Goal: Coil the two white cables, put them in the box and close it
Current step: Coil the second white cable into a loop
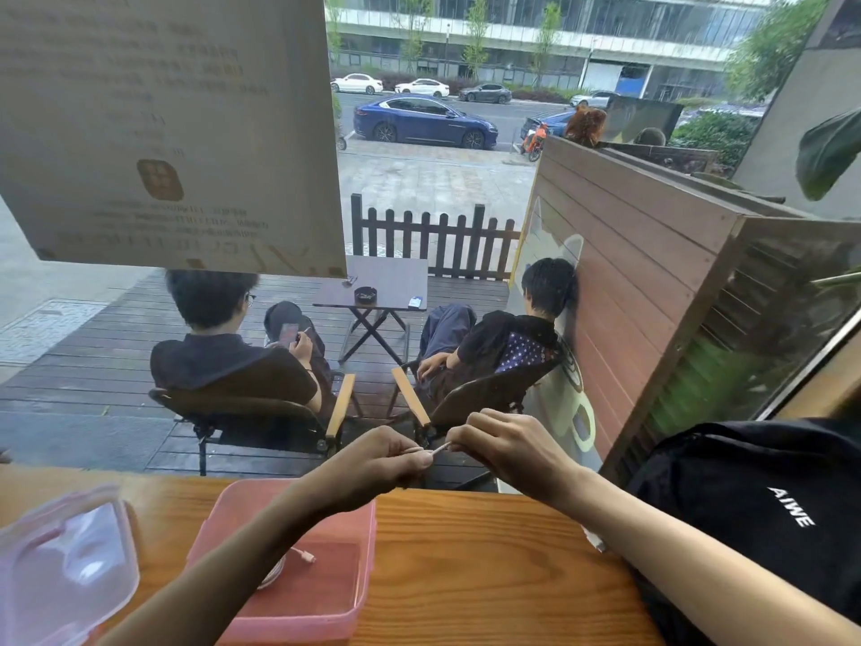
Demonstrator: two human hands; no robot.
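Both hands are raised above the far edge of the wooden counter point(466, 543). My left hand point(386, 454) and my right hand point(508, 447) each pinch a short stretch of white cable point(440, 449) held taut between them. The rest of this cable is hidden in my hands. Below my left forearm stands the open pink plastic box point(358, 566). Inside it lies another white cable point(298, 559), coiled, with its plug end pointing right; my forearm hides part of it. The box's clear lid point(65, 561) lies on the counter to the left.
A black backpack point(755, 515) with white lettering fills the right end of the counter. A window stands directly beyond the counter, with a paper notice point(172, 132) stuck on the glass. Outside, two people sit in chairs on a wooden deck.
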